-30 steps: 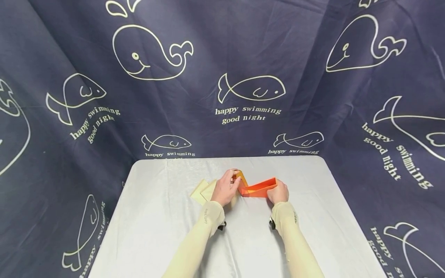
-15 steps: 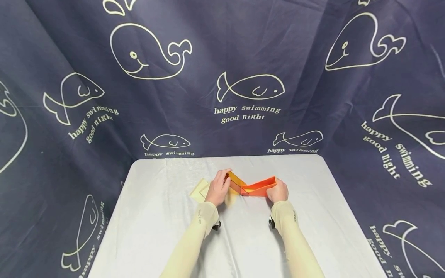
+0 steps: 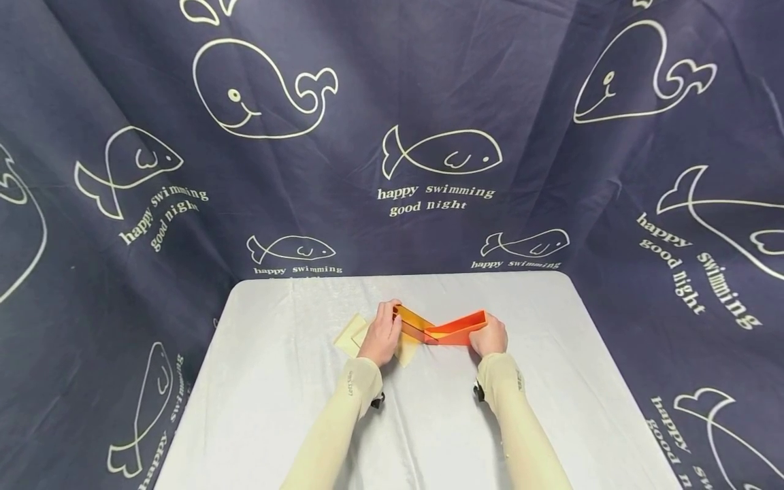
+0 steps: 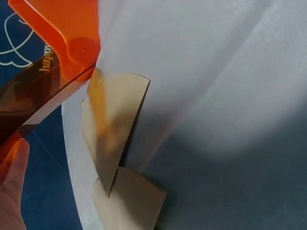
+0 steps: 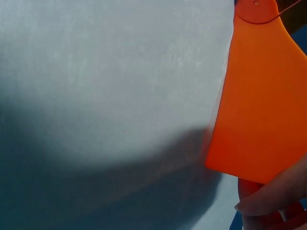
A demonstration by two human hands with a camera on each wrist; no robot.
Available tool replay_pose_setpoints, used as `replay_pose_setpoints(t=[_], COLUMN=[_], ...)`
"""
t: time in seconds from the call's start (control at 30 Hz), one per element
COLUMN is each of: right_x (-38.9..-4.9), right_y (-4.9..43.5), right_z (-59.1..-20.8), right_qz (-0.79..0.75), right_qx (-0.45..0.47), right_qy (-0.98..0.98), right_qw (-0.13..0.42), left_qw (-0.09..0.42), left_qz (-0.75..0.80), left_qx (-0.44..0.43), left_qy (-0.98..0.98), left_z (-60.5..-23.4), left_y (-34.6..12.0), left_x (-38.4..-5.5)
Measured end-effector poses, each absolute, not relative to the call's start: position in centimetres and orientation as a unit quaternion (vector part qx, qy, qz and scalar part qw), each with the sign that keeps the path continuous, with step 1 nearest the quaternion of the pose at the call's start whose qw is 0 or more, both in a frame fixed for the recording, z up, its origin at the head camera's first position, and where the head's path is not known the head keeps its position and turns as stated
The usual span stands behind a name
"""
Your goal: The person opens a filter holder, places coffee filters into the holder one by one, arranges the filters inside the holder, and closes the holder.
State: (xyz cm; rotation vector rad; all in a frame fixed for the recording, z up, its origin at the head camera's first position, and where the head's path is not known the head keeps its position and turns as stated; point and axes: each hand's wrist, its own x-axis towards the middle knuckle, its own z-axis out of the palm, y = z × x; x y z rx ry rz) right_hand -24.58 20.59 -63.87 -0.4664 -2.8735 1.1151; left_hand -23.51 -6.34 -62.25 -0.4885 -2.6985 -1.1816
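Observation:
A hinged wedge-shaped case stands just above or on the table. Its solid orange half (image 3: 456,332) extends to the right, and its see-through amber half (image 4: 38,98) slants up to the left. Both meet at a round pivot (image 4: 82,50), spread apart in a wide V. With my left hand (image 3: 380,337) I hold the amber half's outer end, the thumb (image 4: 15,165) against it in the left wrist view. My right hand (image 3: 490,337) grips the orange half's outer end; its fingers (image 5: 276,196) curl at that edge in the right wrist view.
Flat beige wedge-shaped pieces (image 4: 120,110) lie overlapping on the white-covered table (image 3: 465,422), beneath and left of my left hand. A dark blue curtain (image 3: 429,245) with whale and fish drawings rises behind and beside the table.
My left hand has moved left, swinging the amber half down and outward from the orange half, so the V is wider. My right hand stays nearly still. More of a beige piece shows.

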Motion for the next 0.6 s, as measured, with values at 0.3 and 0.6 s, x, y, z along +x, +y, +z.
replay_pose_setpoints(t=[0.3,0.6], right_x=[-24.6,-24.6], right_y=[20.4,20.6], right_z=[-64.3,-64.2], right_qz=[0.354,0.362], right_qx=[-0.154,-0.157], right_qy=[-0.922,-0.919], right_qw=[0.008,0.017], left_qw=[0.032,-0.01], left_qz=[-0.385,-0.398], left_qx=[-0.164,-0.165], left_qy=[-0.908,-0.902], left_z=[-62.1,-61.8], left_y=[-7.2,-9.5], left_x=[-23.2,-23.2])
